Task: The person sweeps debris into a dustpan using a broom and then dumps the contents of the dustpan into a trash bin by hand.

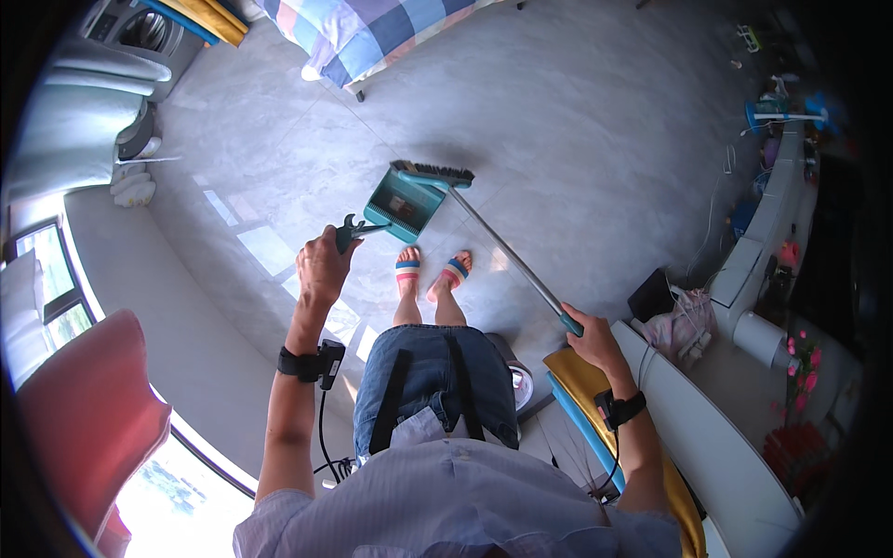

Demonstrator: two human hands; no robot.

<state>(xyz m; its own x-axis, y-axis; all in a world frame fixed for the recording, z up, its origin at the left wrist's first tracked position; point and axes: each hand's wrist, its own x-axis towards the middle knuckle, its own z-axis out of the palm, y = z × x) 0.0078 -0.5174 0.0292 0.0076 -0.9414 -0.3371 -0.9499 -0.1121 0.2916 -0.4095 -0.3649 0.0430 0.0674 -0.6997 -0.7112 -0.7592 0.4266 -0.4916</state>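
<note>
My left hand point(324, 268) is closed around the green top of the handle of a teal long-handled dustpan point(411, 202), whose pan stands on the grey floor just beyond my sandalled feet. Some small debris point(402, 206) lies inside the pan. My right hand point(591, 338) grips the green end of a broom's metal pole point(513, 258). The broom head point(436, 176), teal with dark bristles, is at the pan's far edge; whether it touches the pan I cannot tell.
A bed with a checked cover point(377, 35) stands ahead, a washing machine point(150, 35) at the far left. On the right are a long white cabinet point(750, 261), cables and a bag point(684, 321). A red chair point(91, 411) is at the near left.
</note>
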